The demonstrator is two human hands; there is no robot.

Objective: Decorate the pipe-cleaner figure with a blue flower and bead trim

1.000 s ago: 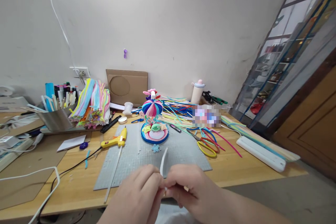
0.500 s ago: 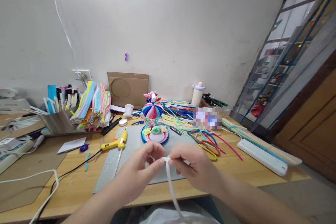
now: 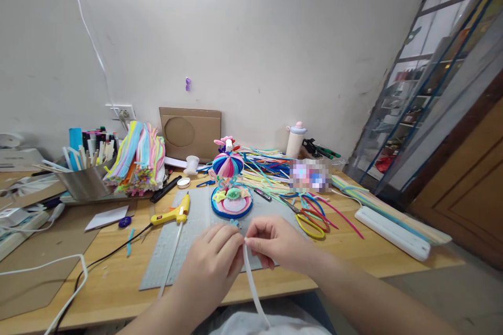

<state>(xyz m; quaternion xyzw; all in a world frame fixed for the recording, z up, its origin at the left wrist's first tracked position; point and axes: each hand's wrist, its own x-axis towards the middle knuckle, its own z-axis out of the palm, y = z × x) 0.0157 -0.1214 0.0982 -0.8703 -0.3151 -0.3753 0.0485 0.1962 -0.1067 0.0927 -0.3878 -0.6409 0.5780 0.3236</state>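
Note:
A white fuzzy strip (image 3: 251, 283) hangs down from between my fingers toward my lap. My left hand (image 3: 217, 258) is closed on its upper end, back of the hand turned up, hiding part of the strip. Thumb and forefinger of my right hand (image 3: 271, 242) pinch the strip at the same spot, touching the left fingertips. Just beyond the hands, a colourful pipe-cleaner carousel figure (image 3: 228, 165) stands on a round blue and pink base (image 3: 231, 209). Beneath both hands lies a grey cutting mat (image 3: 192, 241).
Left of the mat's middle lies a yellow glue gun (image 3: 173, 213) with a black cord. Yellow and red-handled scissors (image 3: 312, 222) and loose pipe cleaners (image 3: 267, 167) lie to the right. A metal pot (image 3: 88, 180), a bottle (image 3: 295, 141) and a white power strip (image 3: 393, 233) stand or lie farther out.
My left hand has rolled over so its back faces up and its fingers cover the strip's top. My right hand has shifted slightly left, and the strip's top no longer shows bent.

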